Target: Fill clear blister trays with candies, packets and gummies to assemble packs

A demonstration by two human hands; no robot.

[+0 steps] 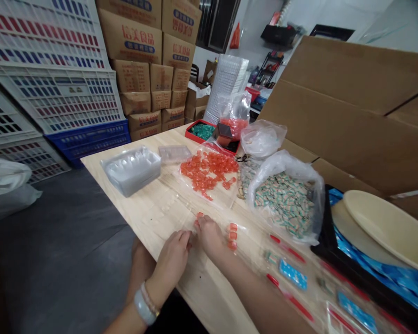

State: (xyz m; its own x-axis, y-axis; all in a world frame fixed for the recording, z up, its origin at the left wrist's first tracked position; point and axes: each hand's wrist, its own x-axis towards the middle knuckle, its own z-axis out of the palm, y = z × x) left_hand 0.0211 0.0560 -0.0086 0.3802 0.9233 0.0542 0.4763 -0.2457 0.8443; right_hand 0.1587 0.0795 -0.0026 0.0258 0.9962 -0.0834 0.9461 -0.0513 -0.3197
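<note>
My left hand [172, 260], with a pale bangle on the wrist, rests on the wooden table [153, 218] with its fingers curled toward my right hand [209, 236]. The right fingertips sit against a small orange translucent piece [199, 215]; whether they grip it is hard to tell. Several similar pieces [232, 234] stand in a short row just to the right, on clear plastic film. Farther off, a heap of orange pieces [209, 169] lies on a plastic sheet. A bag of small printed sachets [285, 204] sits to the right.
A clear plastic tray [130, 171] stands at the table's left. A red tray of green pieces [200, 131] is at the far end. Blue packets [292, 273] lie on film at the right, beside a large cardboard box [351, 111]. Stacked cartons [142, 60] and plastic crates [55, 97] stand behind.
</note>
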